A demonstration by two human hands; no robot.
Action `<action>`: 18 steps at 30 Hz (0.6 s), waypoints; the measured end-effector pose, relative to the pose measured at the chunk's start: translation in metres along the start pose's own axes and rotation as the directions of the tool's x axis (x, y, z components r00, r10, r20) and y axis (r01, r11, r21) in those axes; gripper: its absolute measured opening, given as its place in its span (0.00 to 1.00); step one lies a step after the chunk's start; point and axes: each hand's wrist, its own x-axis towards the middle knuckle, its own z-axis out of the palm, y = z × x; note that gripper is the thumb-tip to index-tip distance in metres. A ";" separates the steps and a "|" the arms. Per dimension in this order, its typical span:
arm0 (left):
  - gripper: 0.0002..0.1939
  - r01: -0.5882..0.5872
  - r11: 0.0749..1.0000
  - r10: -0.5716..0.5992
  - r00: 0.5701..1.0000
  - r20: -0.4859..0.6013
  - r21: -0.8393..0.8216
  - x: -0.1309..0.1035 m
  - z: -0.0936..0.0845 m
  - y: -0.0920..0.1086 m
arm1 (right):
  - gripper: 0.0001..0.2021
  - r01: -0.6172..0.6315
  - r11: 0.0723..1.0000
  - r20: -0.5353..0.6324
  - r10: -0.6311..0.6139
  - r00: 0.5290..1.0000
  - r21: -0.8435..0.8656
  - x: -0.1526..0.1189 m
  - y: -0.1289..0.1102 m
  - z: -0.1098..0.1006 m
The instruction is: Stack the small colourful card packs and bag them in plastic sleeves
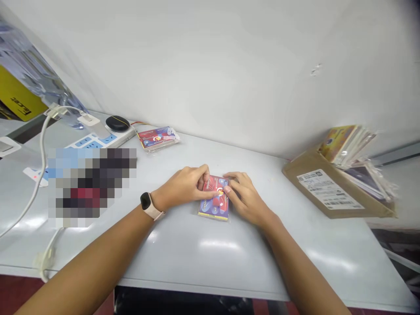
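A flat red-and-blue printed packet (215,209) with a yellow strip along its near edge lies on the table in front of me. It looks like a booklet or card set in clear wrap. My left hand (190,183) grips its left side, thumb laid across the printed face and fingers curled at the far left corner. On the opposite edge, my right hand (244,197) pinches the packet's right side, its thumb and fingers closed there. The undersides of the fingers are hidden. A watch with a pale band (152,206) is on my left wrist.
Similar wrapped packets (159,138) are stacked near the wall. At right stands an open cardboard box (328,192) holding several wrapped booklets (348,142). To the left are a power strip (95,140), white cables (42,144), a black rounded object (117,124) and a blurred-out patch.
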 end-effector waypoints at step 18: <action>0.22 -0.008 0.997 0.005 0.999 -0.040 -0.077 0.001 0.003 0.001 | 0.11 -0.047 0.990 0.028 0.044 0.999 0.133 0.002 -0.007 0.001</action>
